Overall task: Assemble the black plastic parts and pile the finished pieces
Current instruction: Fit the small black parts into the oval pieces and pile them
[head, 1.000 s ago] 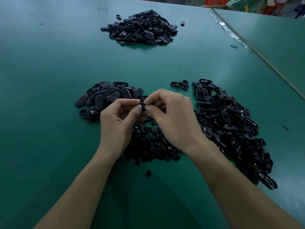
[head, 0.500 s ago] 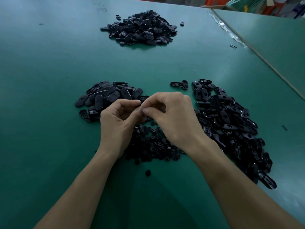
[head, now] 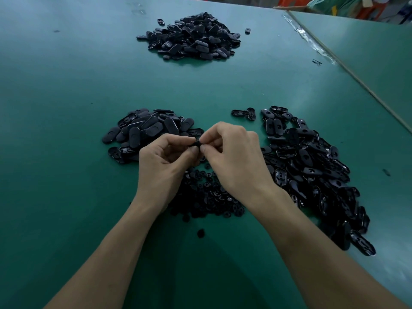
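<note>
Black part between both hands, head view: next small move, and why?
Probably press it together until it seats: left hand and right hand both pinch the black part at their fingertips, so it looks mid-assembly, not ready for a pile.

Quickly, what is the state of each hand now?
Left hand: pinching the small black plastic part.
Right hand: pinching the same part.

A broad dark green surface fills the view, with pale light glaring off its far end. A strip of shiny clear tape runs along its right edge, beside a second green surface. Orange plastic furniture shows blurred beyond.
</note>
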`<state>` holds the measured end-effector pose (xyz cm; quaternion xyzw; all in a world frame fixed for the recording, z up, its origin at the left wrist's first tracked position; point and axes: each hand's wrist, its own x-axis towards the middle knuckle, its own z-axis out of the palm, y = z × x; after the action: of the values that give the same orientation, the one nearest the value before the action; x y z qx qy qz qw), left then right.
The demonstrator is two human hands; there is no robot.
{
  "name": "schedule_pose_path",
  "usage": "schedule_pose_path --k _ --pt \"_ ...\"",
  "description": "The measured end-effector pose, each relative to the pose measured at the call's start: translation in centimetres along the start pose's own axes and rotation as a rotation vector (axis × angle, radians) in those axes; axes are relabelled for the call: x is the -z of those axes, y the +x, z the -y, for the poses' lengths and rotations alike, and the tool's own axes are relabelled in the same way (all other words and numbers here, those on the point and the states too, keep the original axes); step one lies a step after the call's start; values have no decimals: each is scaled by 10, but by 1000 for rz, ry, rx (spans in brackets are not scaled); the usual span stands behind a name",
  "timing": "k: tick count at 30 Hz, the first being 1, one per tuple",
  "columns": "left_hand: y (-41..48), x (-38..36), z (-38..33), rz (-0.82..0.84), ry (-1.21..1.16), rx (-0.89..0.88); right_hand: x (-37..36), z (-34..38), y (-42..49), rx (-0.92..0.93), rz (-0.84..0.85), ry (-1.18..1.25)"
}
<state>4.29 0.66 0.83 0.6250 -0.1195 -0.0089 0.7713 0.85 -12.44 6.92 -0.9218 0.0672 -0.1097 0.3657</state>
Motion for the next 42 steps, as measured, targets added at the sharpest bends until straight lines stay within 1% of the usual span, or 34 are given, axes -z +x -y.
schedule_pose_path --k 5,13,23,28,31,36,42 --pt "0 0 1 26 -9 1 -1 0 1 14 -6 -7" --pt "0 2 3 20 6 -11 -1 -1 0 -7 -25 -10" --pt "0 0 0 25 1 -27 -2 0 0 21 -23 -10" --pt "0 0 -1 27 -10 -14 -2 3 -1 2 -17 33" --pt "0 2 -2 36 24 -20 -5 4 -2 -18 -15 37" --pt "2 2 -1 50 46 -17 -8 7 -7 31 -59 -11" --pt "1 4 -1 66 57 -42 -8 10 -7 42 -8 -56"
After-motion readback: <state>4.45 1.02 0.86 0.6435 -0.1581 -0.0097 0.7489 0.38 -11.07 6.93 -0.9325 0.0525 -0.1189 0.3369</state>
